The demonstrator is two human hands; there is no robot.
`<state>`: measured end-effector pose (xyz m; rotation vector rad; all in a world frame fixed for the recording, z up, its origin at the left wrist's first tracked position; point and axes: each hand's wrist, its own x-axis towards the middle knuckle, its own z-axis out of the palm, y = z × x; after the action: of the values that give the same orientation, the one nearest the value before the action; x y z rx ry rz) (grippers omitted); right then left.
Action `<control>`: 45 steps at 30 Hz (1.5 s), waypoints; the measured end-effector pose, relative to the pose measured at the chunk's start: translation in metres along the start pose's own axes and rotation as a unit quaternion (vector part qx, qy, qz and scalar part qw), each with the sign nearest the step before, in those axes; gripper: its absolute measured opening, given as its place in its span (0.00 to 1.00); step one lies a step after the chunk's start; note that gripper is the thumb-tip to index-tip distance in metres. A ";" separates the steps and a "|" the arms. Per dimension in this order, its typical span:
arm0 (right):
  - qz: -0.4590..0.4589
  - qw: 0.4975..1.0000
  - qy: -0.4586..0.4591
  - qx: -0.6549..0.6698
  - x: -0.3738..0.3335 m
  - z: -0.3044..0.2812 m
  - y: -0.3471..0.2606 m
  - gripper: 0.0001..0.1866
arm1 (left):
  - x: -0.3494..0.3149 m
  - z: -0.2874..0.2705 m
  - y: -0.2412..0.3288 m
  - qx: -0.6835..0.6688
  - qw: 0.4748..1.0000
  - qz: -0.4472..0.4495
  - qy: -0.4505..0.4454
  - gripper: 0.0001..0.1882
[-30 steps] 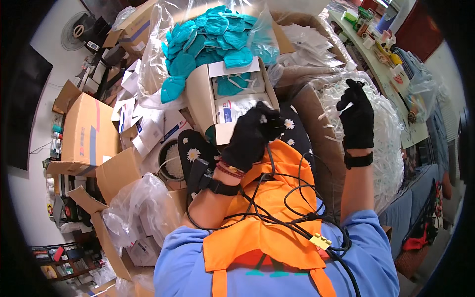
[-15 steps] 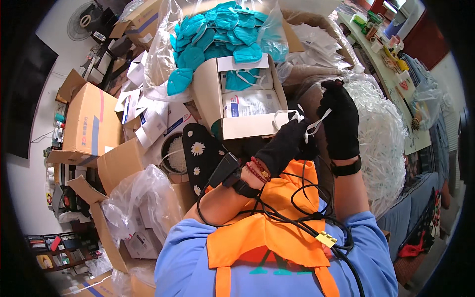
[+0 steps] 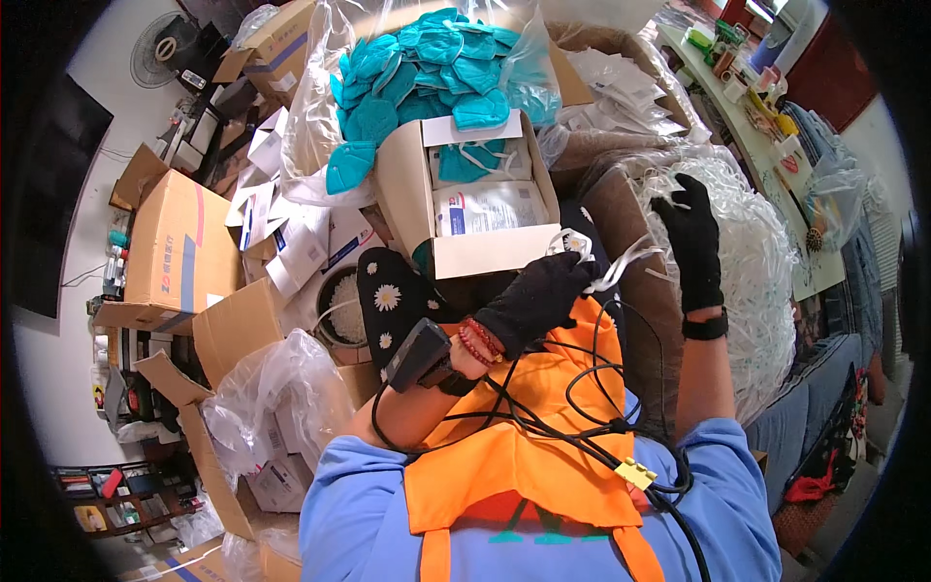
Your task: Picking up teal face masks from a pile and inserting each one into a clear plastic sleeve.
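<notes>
My left hand (image 3: 531,303), in a black glove, is closed on white elastic straps (image 3: 621,267) just in front of an open carton. Loose strap ends stick out to the right of its fingers. My right hand (image 3: 693,233), also gloved in black, is over the near edge of a big heap of clear and white straps (image 3: 742,272). Its fingers are apart with nothing seen between them. The open carton (image 3: 495,252) holds white packets (image 3: 490,207) and one teal face mask (image 3: 470,162) with white straps.
Behind the carton, a plastic-lined box overflows with teal masks (image 3: 427,73). Flat white packets (image 3: 621,92) fill another box at the back right. Cardboard boxes (image 3: 184,247) and folded white cartons (image 3: 301,242) stand on the left. Black cables (image 3: 582,436) lie across my orange apron (image 3: 514,466).
My right hand has let go of the strap end and moved right and slightly down, its fingers opening. My left hand has shifted a little left, keeping the straps.
</notes>
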<state>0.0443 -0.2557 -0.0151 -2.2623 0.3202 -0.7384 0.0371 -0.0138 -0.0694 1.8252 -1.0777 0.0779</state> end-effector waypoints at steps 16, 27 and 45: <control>0.019 0.786 -0.546 0.288 -0.064 0.005 -0.083 0.18 | 0.017 -0.082 0.039 0.054 0.982 -0.037 -0.180 0.12; -0.054 0.829 -0.473 0.294 -0.090 -0.013 -0.075 0.10 | -0.022 -0.080 0.054 -0.254 0.875 -0.350 -0.219 0.10; -0.245 0.489 -0.744 0.384 -0.082 -0.075 -0.142 0.15 | -0.045 -0.116 0.144 -0.134 0.940 -0.100 -0.298 0.13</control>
<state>-0.0649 -0.1628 0.0949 -1.2727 -1.2701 0.8963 -0.0455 0.0846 0.0712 1.7319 -1.2253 -0.7543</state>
